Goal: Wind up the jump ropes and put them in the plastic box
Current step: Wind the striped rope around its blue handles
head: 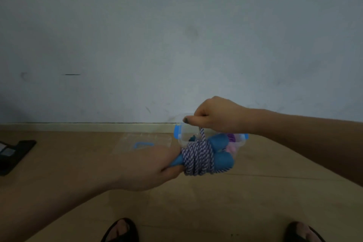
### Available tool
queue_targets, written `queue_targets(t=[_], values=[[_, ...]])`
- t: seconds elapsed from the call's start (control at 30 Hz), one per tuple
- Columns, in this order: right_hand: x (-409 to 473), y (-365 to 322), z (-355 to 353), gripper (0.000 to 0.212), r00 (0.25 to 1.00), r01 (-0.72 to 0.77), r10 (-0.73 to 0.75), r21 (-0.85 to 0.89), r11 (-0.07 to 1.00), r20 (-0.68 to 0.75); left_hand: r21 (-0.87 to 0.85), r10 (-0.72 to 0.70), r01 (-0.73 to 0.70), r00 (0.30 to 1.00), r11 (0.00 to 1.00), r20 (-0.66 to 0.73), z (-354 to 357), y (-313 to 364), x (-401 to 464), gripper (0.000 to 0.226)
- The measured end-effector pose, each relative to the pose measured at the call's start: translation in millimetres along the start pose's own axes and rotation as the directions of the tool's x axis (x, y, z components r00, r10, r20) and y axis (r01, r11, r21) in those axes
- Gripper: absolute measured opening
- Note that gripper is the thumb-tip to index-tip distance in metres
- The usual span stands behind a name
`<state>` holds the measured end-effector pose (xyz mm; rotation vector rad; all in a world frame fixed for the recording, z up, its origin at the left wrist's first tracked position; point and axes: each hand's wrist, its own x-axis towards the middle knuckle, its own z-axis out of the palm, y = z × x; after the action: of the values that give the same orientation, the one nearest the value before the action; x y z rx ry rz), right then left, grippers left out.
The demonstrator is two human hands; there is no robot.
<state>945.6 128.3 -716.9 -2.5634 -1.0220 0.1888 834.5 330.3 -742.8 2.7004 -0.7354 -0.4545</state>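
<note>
Currently I see the left hand [149, 165] gripping smooth blue handles [220, 155], long axis running left-right. Twisted purple-white cord [197, 160] coils around them (several tight turns). The right hand [218, 117] pinches the cord's free end above. Behind, the clear plastic box [181, 135] sits near the wall's baseboard [98, 126]; open floor lies left.

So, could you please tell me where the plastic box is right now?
In the head view, the plastic box sits on the floor by the wall, right of centre, behind the jump rope and below the right hand.
</note>
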Motion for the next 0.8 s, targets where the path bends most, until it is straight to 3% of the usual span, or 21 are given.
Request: queue_targets(t=[0.07, 0.13, 0.23, 0.33, 0.37, 0.47, 0.5, 0.6, 0.63, 0.73, 0.8], values=[[0.4, 10.9, 11.2, 0.057, 0.995, -0.094, 0.088, 0.147, 0.985, 0.05, -0.033, 0.048, -0.049, 0.998, 0.998, -0.045, -5.5, 12.9, -5.6, 0.013], [-5.2, 19.2, 15.2, 0.053, 0.971, -0.231, 0.19, 0.376, 0.898, 0.142, -0.252, 0.038, -0.053, 0.997, 0.966, -0.064, -7.3, 21.0, -11.1, 0.013], [-26.0, 32.9, 21.1, 0.031, 0.913, -0.384, 0.217, 0.545, 0.745, 0.346, -0.655, 0.023, -0.057, 0.998, 0.753, -0.061, -4.8, 21.9, -15.6, 0.018], [-38.9, 32.2, 39.5, 0.048, 0.904, -0.389, 0.136, 0.644, 0.659, 0.406, -0.816, 0.009, -0.057, 0.998, 0.575, -0.064, 0.3, 15.6, -12.6, 0.016], [-40.4, 26.5, 45.5, 0.047, 0.907, -0.389, 0.12, 0.694, 0.606, 0.404, -0.85, -0.022, -0.056, 0.997, 0.524, -0.079, 0.8, 13.8, -10.4, 0.016], [-47.8, 12.1, 60.2, 0.042, 0.894, -0.444, 0.243, 0.674, 0.59, 0.377, -0.936, -0.22, -0.016, 0.97, 0.351, -0.099, -3.3, 2.5, -1.9, 0.022], [-51.8, 6.3, 59.2, 0.042, 0.877, -0.479, 0.275, 0.703, 0.526, 0.393, -0.94, -0.29, -0.001, 0.951, 0.342, -0.106, -4.7, -3.8, -0.1, 0.022], [-55.6, -8.2, 51.6, 0.043, 0.886, -0.459, 0.321, 0.732, 0.503, 0.335, -0.855, -0.376, 0.079, 0.916, 0.513, -0.141, 2.2, -23.3, -1.2, 0.02], [-55.1, -14.4, 46.4, 0.044, 0.894, -0.437, 0.344, 0.722, 0.536, 0.287, -0.809, -0.355, 0.104, 0.925, 0.579, -0.135, 6.7, -25.1, -1.9, 0.018], [-50.8, -22.5, 40.3, 0.046, 0.943, -0.308, 0.328, 0.536, 0.786, 0.06, -0.709, -0.311, 0.147, 0.945, 0.689, -0.106, 16.7, -24.5, 1.1, 0.018], [-53.2, -25.6, 31.6, 0.047, 0.949, -0.273, 0.316, 0.528, 0.804, 0.01, -0.559, -0.301, 0.149, 0.934, 0.816, -0.191, 13.4, -22.1, 4.3, 0.026]])
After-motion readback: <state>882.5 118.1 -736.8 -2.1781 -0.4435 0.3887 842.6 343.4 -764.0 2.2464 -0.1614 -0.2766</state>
